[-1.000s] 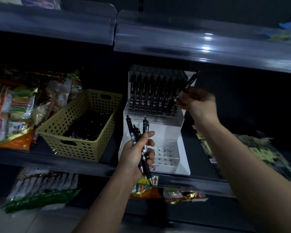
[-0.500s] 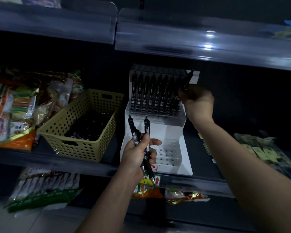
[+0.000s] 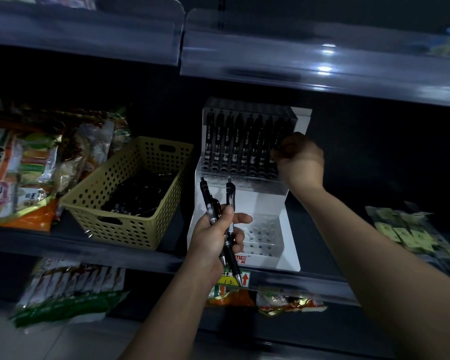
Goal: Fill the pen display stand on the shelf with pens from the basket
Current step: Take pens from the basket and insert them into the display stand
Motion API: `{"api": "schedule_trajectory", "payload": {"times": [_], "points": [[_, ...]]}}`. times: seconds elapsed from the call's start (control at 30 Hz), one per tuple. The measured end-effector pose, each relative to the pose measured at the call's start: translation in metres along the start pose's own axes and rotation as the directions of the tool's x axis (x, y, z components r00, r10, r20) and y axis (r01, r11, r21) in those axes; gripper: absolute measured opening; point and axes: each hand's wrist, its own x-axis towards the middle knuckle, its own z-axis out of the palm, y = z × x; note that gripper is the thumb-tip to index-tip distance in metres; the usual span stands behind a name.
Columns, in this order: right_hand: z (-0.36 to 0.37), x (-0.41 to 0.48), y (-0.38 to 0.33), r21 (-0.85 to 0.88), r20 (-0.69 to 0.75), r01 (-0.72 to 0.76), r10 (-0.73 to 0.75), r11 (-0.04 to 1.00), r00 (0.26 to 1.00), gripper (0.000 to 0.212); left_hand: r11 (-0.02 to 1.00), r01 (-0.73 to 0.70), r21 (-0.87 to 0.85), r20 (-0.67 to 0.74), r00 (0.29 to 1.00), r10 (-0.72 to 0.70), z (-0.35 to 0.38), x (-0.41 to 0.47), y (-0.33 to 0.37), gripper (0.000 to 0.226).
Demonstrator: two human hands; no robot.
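Observation:
A white two-tier pen display stand (image 3: 289,224) stands on the dark shelf. Its upper tier holds a row of several black pens (image 3: 234,141); the clear lower tier (image 3: 264,233) shows bare holes. My right hand (image 3: 300,158) is at the right end of the upper row, pinching a black pen (image 3: 279,136) that stands upright among the others. My left hand (image 3: 216,237) grips a bunch of black pens (image 3: 230,201) in front of the stand. A yellow perforated basket (image 3: 130,224) with black pens inside sits left of the stand.
Snack packets (image 3: 24,172) fill the shelf left of the basket. Flat green packets (image 3: 411,229) lie to the right. An upper shelf with a clear lip (image 3: 270,61) hangs low over the stand. More packets (image 3: 68,294) sit on the lower shelf.
My right hand brought its tilted pen down and upright into the right end of the upper row. My left hand stayed in front of the stand with its pens.

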Motion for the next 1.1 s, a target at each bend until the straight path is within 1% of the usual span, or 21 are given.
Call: {"api": "schedule_trajectory", "payload": {"times": [0.2,0.33,0.4,0.5,0.57,0.63,0.67,0.7,0.73,0.77,0.8,0.83,0.87,0.9,0.93,0.97,1.1], "points": [[-0.001,0.0,-0.001,-0.098,0.008,-0.003,0.003,0.995,1.0,0.016,1.0,0.006,-0.01,-0.003,1.0,-0.006,-0.001,0.0,0.0,0.01],[0.0,-0.004,0.0,-0.019,0.015,-0.067,0.068,0.998,0.998,0.015,1.0,0.01,-0.026,0.005,1.0,-0.01,-0.003,0.0,0.001,0.009],[0.001,-0.003,0.001,-0.019,0.037,-0.095,0.096,0.995,0.995,0.014,1.0,0.01,-0.029,0.008,1.0,-0.009,-0.003,0.0,0.001,0.008],[0.001,-0.002,0.001,-0.023,0.055,-0.117,0.118,0.993,0.991,0.015,1.0,0.011,-0.014,0.009,1.0,-0.011,-0.004,0.0,0.0,0.016],[0.001,-0.006,0.002,-0.002,0.044,-0.113,0.113,0.994,0.993,0.021,1.0,0.006,0.0,0.013,1.0,-0.006,-0.004,-0.001,0.0,0.017],[-0.002,-0.015,-0.001,0.058,-0.001,-0.085,0.086,0.995,0.996,0.027,1.0,-0.001,0.003,0.015,1.0,0.001,-0.004,-0.002,0.0,0.016],[-0.003,-0.021,-0.004,0.088,-0.022,-0.042,0.044,0.995,0.999,0.026,1.0,-0.006,0.0,0.015,1.0,0.006,-0.004,-0.002,0.0,0.016],[-0.005,-0.029,-0.008,0.121,-0.007,0.006,-0.005,0.993,1.0,0.022,1.0,-0.01,-0.005,0.014,1.0,0.01,-0.004,-0.002,0.0,0.017],[-0.007,-0.036,-0.012,0.167,0.062,0.04,-0.051,0.985,0.997,0.02,1.0,-0.013,-0.012,0.016,1.0,0.013,-0.003,-0.002,0.0,0.017],[-0.008,-0.044,-0.018,0.217,0.186,0.045,-0.086,0.975,0.979,0.021,1.0,-0.017,-0.016,0.02,1.0,0.017,-0.002,-0.003,0.0,0.017],[-0.01,-0.052,-0.023,0.259,0.343,0.02,-0.111,0.966,0.933,0.023,1.0,-0.021,-0.018,0.026,0.999,0.022,-0.001,-0.004,0.0,0.016],[-0.01,-0.058,-0.027,0.295,0.489,-0.027,-0.127,0.955,0.863,0.023,0.999,-0.028,-0.018,0.03,0.999,0.028,-0.001,-0.004,0.0,0.014],[-0.011,-0.062,-0.03,0.327,0.599,-0.085,-0.136,0.941,0.789,0.022,0.999,-0.035,-0.019,0.034,0.999,0.035,0.0,-0.005,0.001,0.013],[-0.011,-0.064,-0.03,0.351,0.664,-0.138,-0.142,0.926,0.735,0.021,0.999,-0.041,-0.019,0.038,0.998,0.042,0.001,-0.006,0.001,0.014],[-0.012,-0.064,-0.029,0.372,0.69,-0.18,-0.142,0.911,0.71,0.019,0.999,-0.047,-0.016,0.042,0.998,0.047,0.002,-0.006,0.001,0.015],[-0.013,-0.062,-0.028,0.39,0.689,-0.21,-0.133,0.896,0.712,0.017,0.999,-0.05,-0.009,0.045,0.998,0.05,0.002,-0.006,0.001,0.015],[-0.016,-0.053,-0.025,0.486,0.578,-0.279,-0.064,0.828,0.814,0.011,0.999,-0.017,0.048,0.037,0.999,0.015,-0.001,-0.006,-0.002,0.016]]}}
